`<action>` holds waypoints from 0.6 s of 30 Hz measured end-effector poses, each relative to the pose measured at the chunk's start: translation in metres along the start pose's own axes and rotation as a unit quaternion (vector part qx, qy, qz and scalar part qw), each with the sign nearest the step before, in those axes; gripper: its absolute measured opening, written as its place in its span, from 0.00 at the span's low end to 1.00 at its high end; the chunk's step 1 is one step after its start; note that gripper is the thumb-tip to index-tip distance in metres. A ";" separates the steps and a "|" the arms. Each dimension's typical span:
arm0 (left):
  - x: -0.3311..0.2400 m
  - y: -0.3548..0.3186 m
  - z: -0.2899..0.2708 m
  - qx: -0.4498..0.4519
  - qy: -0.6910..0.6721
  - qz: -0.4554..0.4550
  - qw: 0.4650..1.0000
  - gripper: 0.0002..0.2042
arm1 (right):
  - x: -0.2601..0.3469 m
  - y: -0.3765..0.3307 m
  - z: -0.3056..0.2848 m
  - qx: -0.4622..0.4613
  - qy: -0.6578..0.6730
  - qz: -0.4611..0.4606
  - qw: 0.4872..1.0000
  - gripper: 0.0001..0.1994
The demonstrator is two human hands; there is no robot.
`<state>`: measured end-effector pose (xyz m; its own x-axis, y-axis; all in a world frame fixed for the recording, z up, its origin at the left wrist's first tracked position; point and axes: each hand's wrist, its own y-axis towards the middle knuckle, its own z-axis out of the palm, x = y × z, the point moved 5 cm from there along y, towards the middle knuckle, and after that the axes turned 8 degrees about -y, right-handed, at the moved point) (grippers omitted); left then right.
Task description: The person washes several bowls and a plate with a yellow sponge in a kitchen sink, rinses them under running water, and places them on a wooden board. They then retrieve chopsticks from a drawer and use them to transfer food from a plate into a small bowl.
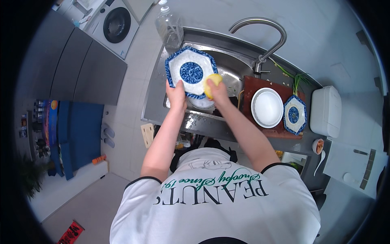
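Note:
Over the sink [237, 61] I hold up a white plate [174, 67] with a blue patterned rim and a round blue centre. My left hand [176, 96] is closed on its lower left edge, thumb on the face. My right hand [219, 92] grips a yellow sponge [211, 86] against the plate's lower right rim; some fingers are hidden. Below the plate, part of a pale round dish [201, 103] shows in the basin.
A curved metal faucet [283, 36] rises behind the sink. To the right, a brown cutting board [252, 84] bears a white bowl [267, 107], green onions [300, 81] and another blue-rimmed plate [301, 106]. A clear pump bottle [170, 28] stands at the back left.

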<state>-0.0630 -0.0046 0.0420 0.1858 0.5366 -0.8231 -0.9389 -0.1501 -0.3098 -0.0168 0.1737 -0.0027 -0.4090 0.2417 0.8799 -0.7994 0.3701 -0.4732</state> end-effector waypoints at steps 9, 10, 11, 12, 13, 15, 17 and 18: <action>-0.029 -0.001 0.009 0.184 0.179 -0.214 0.943 0.16 | 0.102 0.051 -0.012 0.054 -0.632 -0.260 0.729 0.28; -0.030 -0.003 0.014 0.214 0.187 -0.225 0.932 0.16 | 0.111 0.044 -0.003 0.071 -0.640 -0.297 0.705 0.28; -0.032 -0.002 0.017 0.218 0.200 -0.244 0.924 0.14 | 0.122 0.036 0.008 0.088 -0.633 -0.355 0.683 0.27; -0.034 0.000 0.023 0.241 0.211 -0.254 0.913 0.14 | 0.132 0.031 0.017 0.104 -0.629 -0.403 0.657 0.27; -0.036 0.001 0.028 0.265 0.224 -0.266 0.899 0.14 | 0.135 0.027 0.027 0.137 -0.644 -0.424 0.621 0.26; -0.036 -0.003 0.035 0.303 0.232 -0.294 0.877 0.14 | 0.136 0.008 0.049 0.172 -0.629 -0.510 0.561 0.23; -0.032 -0.007 0.037 0.281 0.215 -0.307 0.883 0.15 | 0.133 -0.010 0.069 0.215 -0.601 -0.574 0.512 0.21; -0.030 -0.007 0.037 0.276 0.199 -0.314 0.886 0.16 | 0.131 -0.013 0.075 0.261 -0.582 -0.573 0.514 0.21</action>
<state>-0.0725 0.0116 0.0865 0.7070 0.0179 -0.7069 -0.5916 0.5626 -0.5775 -0.0930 0.1338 0.1222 0.7198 -0.6799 0.1402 -0.6934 -0.6943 0.1927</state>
